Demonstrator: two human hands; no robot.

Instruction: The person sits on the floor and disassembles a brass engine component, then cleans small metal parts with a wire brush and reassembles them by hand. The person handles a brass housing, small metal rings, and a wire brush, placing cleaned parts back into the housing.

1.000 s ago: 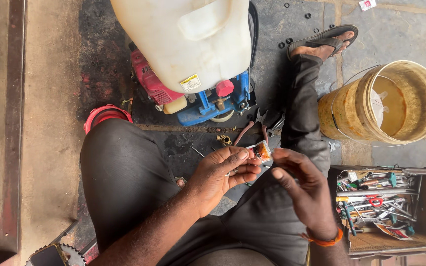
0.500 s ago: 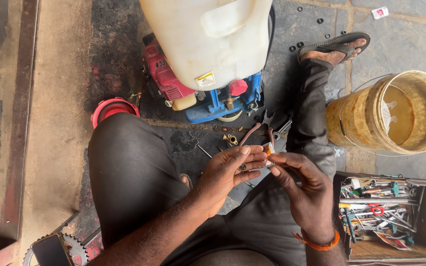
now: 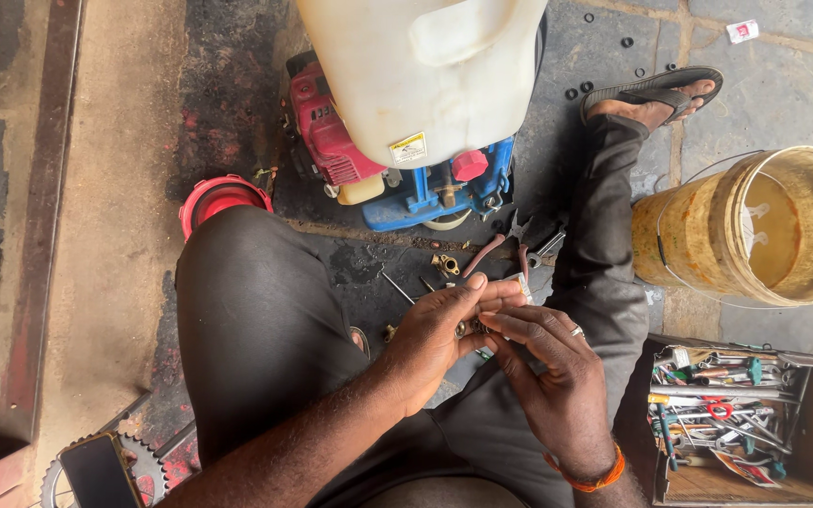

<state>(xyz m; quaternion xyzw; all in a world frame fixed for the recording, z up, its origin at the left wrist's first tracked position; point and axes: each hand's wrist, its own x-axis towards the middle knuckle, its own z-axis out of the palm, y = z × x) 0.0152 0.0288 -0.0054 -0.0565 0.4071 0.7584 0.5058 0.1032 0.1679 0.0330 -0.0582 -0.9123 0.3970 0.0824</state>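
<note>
Your left hand and right hand, grip pinched narrow on small metal fitting, just below white-tank sprayer engine. Fitting work mid-step, likely; next move calls for steady fingertip alignment.

Toolbox right of hands

one bucket, one toolbox, two hands.
</note>
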